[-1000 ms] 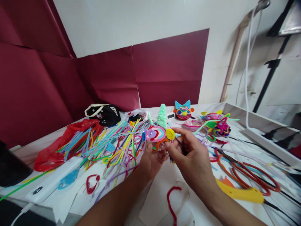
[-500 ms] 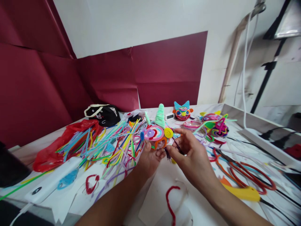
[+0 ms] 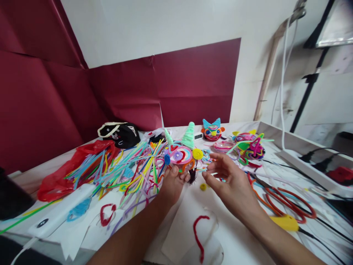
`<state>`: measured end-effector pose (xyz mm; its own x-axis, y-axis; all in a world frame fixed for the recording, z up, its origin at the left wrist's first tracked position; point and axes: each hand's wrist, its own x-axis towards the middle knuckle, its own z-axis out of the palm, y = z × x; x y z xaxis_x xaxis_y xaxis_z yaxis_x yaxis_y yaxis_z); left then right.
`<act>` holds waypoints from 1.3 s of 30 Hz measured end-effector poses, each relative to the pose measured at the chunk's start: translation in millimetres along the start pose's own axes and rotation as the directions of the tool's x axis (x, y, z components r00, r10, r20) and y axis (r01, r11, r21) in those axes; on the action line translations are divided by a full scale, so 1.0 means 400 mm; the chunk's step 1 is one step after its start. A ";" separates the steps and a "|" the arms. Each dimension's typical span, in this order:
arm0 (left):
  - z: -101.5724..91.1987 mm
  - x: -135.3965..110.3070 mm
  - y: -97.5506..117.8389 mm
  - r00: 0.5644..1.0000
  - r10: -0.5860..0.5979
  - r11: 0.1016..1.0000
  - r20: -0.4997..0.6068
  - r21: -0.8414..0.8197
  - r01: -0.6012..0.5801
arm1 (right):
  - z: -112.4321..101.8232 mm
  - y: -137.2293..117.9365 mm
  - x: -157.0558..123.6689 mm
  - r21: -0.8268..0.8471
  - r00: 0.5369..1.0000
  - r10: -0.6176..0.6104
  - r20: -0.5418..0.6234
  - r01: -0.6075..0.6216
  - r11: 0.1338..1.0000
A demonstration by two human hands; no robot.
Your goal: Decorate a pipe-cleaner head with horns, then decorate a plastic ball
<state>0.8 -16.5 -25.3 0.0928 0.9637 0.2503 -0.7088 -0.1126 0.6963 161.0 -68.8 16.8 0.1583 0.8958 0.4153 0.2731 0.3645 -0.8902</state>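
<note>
My left hand [image 3: 174, 183] grips a colourful pipe-cleaner animal head [image 3: 180, 155] from below. Two pale green pointed ears [image 3: 188, 135] rise from it, and a yellow coil [image 3: 197, 154] sits on its right side, a blue coil [image 3: 167, 159] on its left. A dark tassel [image 3: 192, 176] hangs under its right side. Just right of the head, my right hand [image 3: 224, 176] is open, thumb and fingers apart with nothing between them. A small yellow coil [image 3: 203, 187] lies on the table below. Nearer me, a curved red pipe cleaner [image 3: 199, 237] rests on white card.
Loose pipe cleaners [image 3: 132, 169] spread across the left, partly in a red plastic bag [image 3: 55, 180]. At right lie orange-handled scissors [image 3: 289, 204], a yellow-handled corded tool [image 3: 285, 222] and a power strip [image 3: 311, 165]. A finished mask-like head [image 3: 213, 131] stands at the back.
My right hand has let go of the dark tassel and drawn back to the right. The tassel now hangs freely. My left hand keeps hold of the head, now turned slightly.
</note>
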 end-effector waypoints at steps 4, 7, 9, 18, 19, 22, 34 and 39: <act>0.004 0.003 0.001 1.000 0.026 1.000 -0.015 0.002 -0.026 | -0.011 0.000 -0.020 0.001 1.000 0.023 0.011 -0.024 1.000; 0.011 0.002 0.003 0.998 0.059 0.997 -0.013 0.040 -0.058 | -0.007 -0.005 -0.042 0.021 0.998 0.058 0.035 -0.059 0.998; 0.014 0.001 0.002 0.996 0.090 0.993 -0.020 0.074 -0.088 | -0.001 -0.012 -0.056 0.031 0.996 0.077 0.054 -0.079 0.996; 0.021 -0.003 -0.008 0.984 0.179 0.955 -0.018 0.241 -0.170 | 0.063 -0.031 -0.081 0.227 0.971 0.223 0.081 -0.236 0.945; 0.021 -0.004 -0.007 0.983 0.182 0.954 -0.020 0.247 -0.172 | 0.070 -0.032 -0.082 0.251 0.967 0.241 0.080 -0.253 0.934; 0.016 -0.006 -0.007 0.979 0.203 0.942 -0.021 0.276 -0.190 | 0.083 -0.031 -0.085 0.285 0.960 0.259 0.107 -0.279 0.917; 0.005 -0.007 -0.008 0.970 0.235 0.927 0.057 0.288 -0.242 | 0.022 -0.010 -0.157 0.095 0.978 0.171 0.117 -0.182 0.979; 0.011 -0.006 0.000 0.971 0.218 0.933 0.096 0.271 -0.236 | -0.061 0.001 -0.191 -0.091 0.994 0.019 0.107 -0.010 0.996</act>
<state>3.6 -19.7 -23.1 0.0028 0.8883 0.4593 -0.4939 -0.3981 0.7730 172.2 -143.1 -10.7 0.0607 0.9248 0.3755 0.3570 0.3312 -0.8734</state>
